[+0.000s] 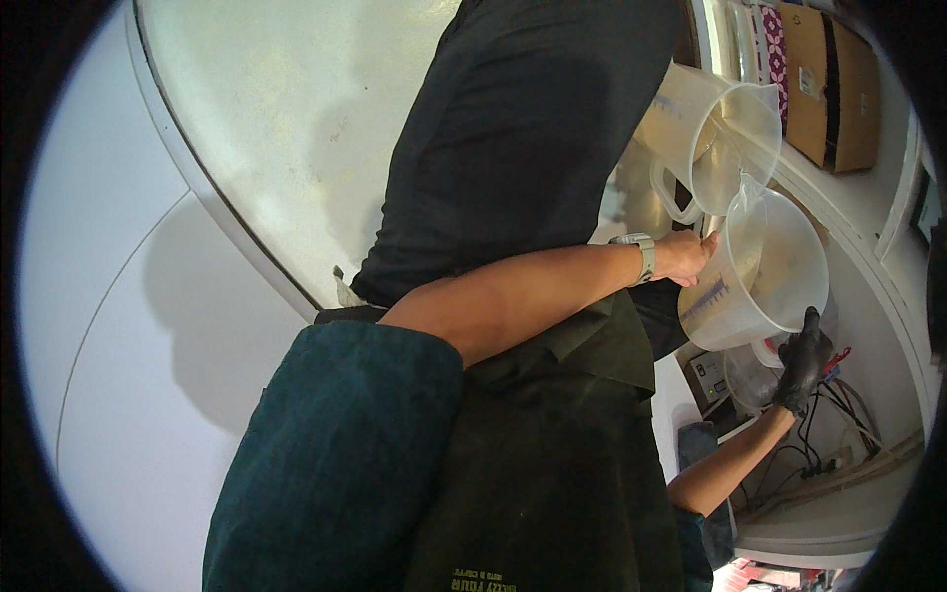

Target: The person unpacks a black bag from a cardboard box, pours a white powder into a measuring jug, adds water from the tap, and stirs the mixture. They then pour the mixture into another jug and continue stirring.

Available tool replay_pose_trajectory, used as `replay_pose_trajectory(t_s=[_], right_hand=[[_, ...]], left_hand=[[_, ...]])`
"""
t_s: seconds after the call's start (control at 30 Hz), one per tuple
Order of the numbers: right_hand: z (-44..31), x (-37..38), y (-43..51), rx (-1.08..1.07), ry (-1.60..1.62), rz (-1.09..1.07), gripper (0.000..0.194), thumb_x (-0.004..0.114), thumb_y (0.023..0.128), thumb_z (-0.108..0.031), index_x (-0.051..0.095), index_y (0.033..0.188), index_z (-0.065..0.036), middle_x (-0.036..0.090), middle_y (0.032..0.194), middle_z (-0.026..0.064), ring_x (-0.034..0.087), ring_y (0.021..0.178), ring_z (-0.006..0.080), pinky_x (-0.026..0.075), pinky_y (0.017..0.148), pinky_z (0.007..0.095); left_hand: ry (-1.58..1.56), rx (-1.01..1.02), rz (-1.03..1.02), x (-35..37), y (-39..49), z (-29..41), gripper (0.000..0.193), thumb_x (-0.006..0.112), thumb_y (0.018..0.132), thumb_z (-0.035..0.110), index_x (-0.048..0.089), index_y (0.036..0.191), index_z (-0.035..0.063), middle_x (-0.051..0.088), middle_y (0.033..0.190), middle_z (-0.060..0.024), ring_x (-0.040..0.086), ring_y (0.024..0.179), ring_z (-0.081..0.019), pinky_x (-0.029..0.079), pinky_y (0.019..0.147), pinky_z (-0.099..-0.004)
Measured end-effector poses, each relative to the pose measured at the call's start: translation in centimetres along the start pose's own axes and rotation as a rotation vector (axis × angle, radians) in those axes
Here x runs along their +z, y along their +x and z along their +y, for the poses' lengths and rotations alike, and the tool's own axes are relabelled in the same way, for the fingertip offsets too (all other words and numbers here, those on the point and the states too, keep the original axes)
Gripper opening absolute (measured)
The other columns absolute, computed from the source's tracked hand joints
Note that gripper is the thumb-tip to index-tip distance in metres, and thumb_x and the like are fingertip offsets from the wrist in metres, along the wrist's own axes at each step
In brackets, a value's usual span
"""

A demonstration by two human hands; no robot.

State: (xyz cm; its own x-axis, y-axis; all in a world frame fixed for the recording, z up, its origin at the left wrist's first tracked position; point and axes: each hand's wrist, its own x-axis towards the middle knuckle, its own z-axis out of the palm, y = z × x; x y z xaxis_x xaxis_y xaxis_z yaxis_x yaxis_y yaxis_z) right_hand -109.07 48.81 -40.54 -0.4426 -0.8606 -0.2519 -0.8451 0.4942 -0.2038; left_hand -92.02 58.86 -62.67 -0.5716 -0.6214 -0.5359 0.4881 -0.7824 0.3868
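Observation:
My right hand [803, 370], in a black glove, holds a large translucent plastic measuring jug [784, 259] from its handle side, with the thumb up at the rim. Bare, with a watch at the wrist, my left hand [684, 257] supports the same jug near its base. Blue measuring marks show on its wall, and pale liquid lies inside. This jug is tilted, its spout at the mouth of a second translucent jug [677, 118]. Yellowish liquid stands in the second jug, and a pale streak, perhaps a pour, runs inside its mouth. My leg partly hides its base.
A cardboard box [810, 89] rests on a shelf at upper right, beside a purple patterned item [774, 55]. Behind my right hand are a clear plastic container [743, 377], a box-like device [706, 377] and loose cables [814, 444]. A white panel [111, 296] stands at left.

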Motion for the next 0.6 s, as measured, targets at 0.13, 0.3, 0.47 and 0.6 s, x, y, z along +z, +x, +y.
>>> replay_pose_trajectory(t_s=[0.13, 0.3, 0.47, 0.6], right_hand=[[2.3, -0.7, 1.3, -0.235, -0.101, -0.022, 0.047, 0.067, 0.092, -0.036, 0.050, 0.059, -0.006, 0.041, 0.051, 0.0011, 0.040, 0.040, 0.0157, 0.030, 0.041, 0.0337], [0.9, -0.3, 0.4, -0.046, -0.070, -0.026, 0.048, 0.065, 0.093, -0.037, 0.053, 0.059, -0.004, 0.044, 0.050, 0.0017, 0.041, 0.041, 0.0145, 0.031, 0.043, 0.0335], [0.4, -0.2, 0.1, -0.035, -0.085, -0.027, 0.051, 0.065, 0.093, -0.039, 0.052, 0.057, -0.004, 0.045, 0.050, 0.0017, 0.040, 0.041, 0.0134, 0.031, 0.043, 0.0330], [2.9, -0.8, 1.5, -0.186, -0.186, -0.033, 0.049, 0.066, 0.092, -0.038, 0.054, 0.061, -0.003, 0.045, 0.051, 0.0013, 0.041, 0.042, 0.0143, 0.035, 0.045, 0.0348]], left_hand=[[-0.017, -0.018, -0.029, -0.1, 0.0, 0.0, 0.080, 0.033, 0.103, 0.057, 0.053, 0.114, -0.0195, 0.064, 0.110, -0.0269, 0.072, 0.094, -0.0277, 0.063, 0.078, -0.0329], [-0.001, -0.022, 0.000, 0.1, -0.4, 0.2, 0.080, 0.032, 0.103, 0.057, 0.054, 0.113, -0.0188, 0.065, 0.107, -0.0275, 0.073, 0.089, -0.0280, 0.063, 0.077, -0.0345], [0.000, 0.020, -0.013, 0.0, 0.5, -0.7, 0.080, 0.030, 0.103, 0.057, 0.056, 0.111, -0.0181, 0.067, 0.102, -0.0276, 0.073, 0.087, -0.0280, 0.063, 0.077, -0.0337], [0.082, -0.007, -0.020, -0.2, 0.4, 0.0, 0.079, 0.030, 0.104, 0.057, 0.058, 0.107, -0.0167, 0.068, 0.101, -0.0272, 0.073, 0.086, -0.0274, 0.063, 0.076, -0.0323]])
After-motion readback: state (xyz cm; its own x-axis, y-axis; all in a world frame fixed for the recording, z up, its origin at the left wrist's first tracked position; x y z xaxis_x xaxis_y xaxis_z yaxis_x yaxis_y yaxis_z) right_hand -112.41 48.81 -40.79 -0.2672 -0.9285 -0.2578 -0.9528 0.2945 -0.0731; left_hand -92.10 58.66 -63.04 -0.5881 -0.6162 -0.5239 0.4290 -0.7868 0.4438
